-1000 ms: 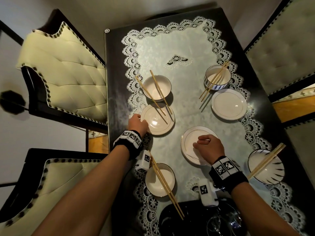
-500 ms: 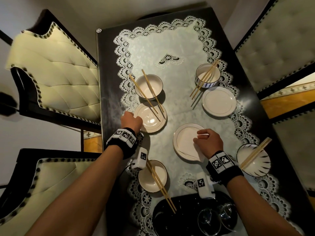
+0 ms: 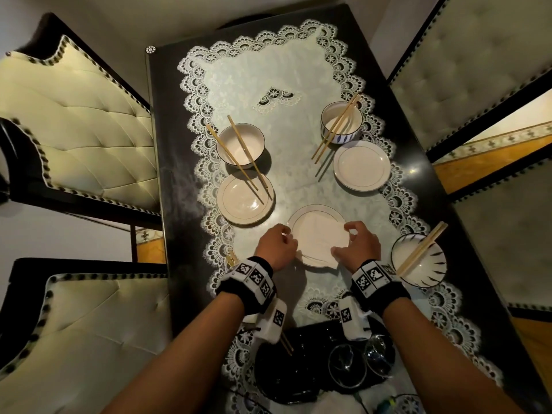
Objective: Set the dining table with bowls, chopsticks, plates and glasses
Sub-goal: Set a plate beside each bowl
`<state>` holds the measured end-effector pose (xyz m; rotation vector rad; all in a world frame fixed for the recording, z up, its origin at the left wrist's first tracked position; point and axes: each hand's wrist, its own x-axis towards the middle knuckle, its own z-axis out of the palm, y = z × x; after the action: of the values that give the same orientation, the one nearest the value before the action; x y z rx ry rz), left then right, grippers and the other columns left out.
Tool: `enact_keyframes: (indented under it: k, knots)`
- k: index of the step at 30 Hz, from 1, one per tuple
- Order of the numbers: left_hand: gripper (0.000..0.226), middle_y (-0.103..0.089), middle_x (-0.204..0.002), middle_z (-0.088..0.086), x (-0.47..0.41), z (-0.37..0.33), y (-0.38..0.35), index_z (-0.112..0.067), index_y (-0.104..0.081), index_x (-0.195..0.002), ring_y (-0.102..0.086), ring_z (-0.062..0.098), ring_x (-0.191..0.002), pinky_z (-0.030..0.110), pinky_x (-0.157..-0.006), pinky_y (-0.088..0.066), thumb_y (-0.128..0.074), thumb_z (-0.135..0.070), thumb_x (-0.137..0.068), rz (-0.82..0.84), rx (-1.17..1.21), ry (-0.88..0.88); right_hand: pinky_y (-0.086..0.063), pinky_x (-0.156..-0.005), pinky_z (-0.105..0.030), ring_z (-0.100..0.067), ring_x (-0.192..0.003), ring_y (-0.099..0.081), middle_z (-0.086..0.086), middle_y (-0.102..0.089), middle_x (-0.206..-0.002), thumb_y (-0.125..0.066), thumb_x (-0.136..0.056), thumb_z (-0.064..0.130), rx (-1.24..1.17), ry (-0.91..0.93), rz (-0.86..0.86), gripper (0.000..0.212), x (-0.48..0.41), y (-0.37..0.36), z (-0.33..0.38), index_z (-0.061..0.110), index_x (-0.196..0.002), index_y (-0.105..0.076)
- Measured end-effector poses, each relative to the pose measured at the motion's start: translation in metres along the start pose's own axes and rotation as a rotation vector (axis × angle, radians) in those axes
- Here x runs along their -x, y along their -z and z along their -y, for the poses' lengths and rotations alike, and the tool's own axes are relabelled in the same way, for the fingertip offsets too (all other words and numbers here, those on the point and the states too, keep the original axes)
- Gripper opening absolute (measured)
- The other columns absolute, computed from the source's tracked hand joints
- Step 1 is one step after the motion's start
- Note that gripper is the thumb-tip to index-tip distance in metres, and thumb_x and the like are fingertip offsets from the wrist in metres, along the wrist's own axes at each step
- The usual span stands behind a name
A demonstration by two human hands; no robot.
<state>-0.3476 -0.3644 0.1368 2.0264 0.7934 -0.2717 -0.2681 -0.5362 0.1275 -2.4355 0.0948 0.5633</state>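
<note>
I have both hands on the near white gold-rimmed round plate (image 3: pixel 318 234) in the middle of the lace-covered dark tabletop (image 3: pixel 167 204): my left hand (image 3: pixel 276 246) curls on its left rim and my right hand (image 3: pixel 358 245) pinches the right rim, fingers narrow. A white paper napkin (image 3: pixel 321 245) seems to lie on it, so I judge I should lift level and slow. I would then set it by the striped white bowl with wooden chopsticks (image 3: pixel 418 261) at near right, clear of the chopstick ends.
</note>
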Motion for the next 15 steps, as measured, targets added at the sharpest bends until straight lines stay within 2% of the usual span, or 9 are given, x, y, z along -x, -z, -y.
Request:
enact_keyframes:
  k: [2, 5, 8, 11, 15]
  knots:
    - [0.036, -0.066, -0.114, 0.005, 0.005, 0.003, -0.007, -0.011, -0.056, -0.125, -0.063, 0.023, -0.104, 0.027, -0.088, -0.046, -0.057, -0.026, -0.092, 0.023, -0.055, -0.006, -0.051, -0.093, -0.034, -0.031, -0.106, -0.062, -0.014, -0.06, -0.12, -0.079, -0.067, 0.018, 0.034, 0.018, -0.004, 0.057, 0.007, -0.005, -0.001, 0.028, -0.118, -0.055]
    - [0.028, -0.064, -0.112, 0.01, 0.013, 0.008, -0.013, -0.006, -0.058, -0.113, -0.06, 0.027, -0.103, 0.028, -0.081, -0.042, -0.057, -0.024, -0.092, 0.019, -0.128, -0.02, -0.048, -0.085, -0.028, -0.031, -0.102, -0.061, -0.012, -0.058, -0.119, -0.081, -0.069, 0.018, 0.066, 0.042, -0.015, 0.054, 0.019, -0.014, -0.003, 0.031, -0.115, -0.055]
    - [0.025, -0.063, -0.112, 0.01, 0.015, 0.012, -0.016, -0.007, -0.057, -0.111, -0.06, 0.026, -0.102, 0.026, -0.078, -0.039, -0.056, -0.023, -0.092, -0.022, -0.121, -0.015, -0.043, -0.077, -0.023, -0.024, -0.087, -0.058, -0.007, -0.056, -0.113, -0.081, -0.069, 0.021, 0.054, 0.044, -0.035, 0.039, 0.024, -0.021, -0.006, 0.032, -0.099, -0.06]
    - [0.033, -0.062, -0.117, 0.01, 0.014, 0.016, -0.015, -0.007, -0.055, -0.121, -0.06, 0.026, -0.107, 0.026, -0.082, -0.041, -0.058, -0.023, -0.092, -0.023, -0.107, -0.011, -0.046, -0.078, -0.023, -0.023, -0.086, -0.06, -0.006, -0.058, -0.107, -0.083, -0.067, 0.027, 0.039, 0.043, -0.033, 0.022, 0.021, -0.026, -0.003, 0.029, -0.078, -0.064]
    - [0.035, -0.062, -0.119, 0.012, 0.007, 0.015, -0.009, -0.007, -0.056, -0.122, -0.06, 0.026, -0.109, 0.029, -0.088, -0.045, -0.06, -0.021, -0.09, -0.022, -0.107, -0.006, -0.054, -0.082, -0.029, -0.026, -0.088, -0.065, -0.005, -0.064, -0.098, -0.084, -0.065, 0.031, 0.006, 0.049, -0.03, 0.021, 0.016, -0.029, 0.006, 0.027, -0.066, -0.064]
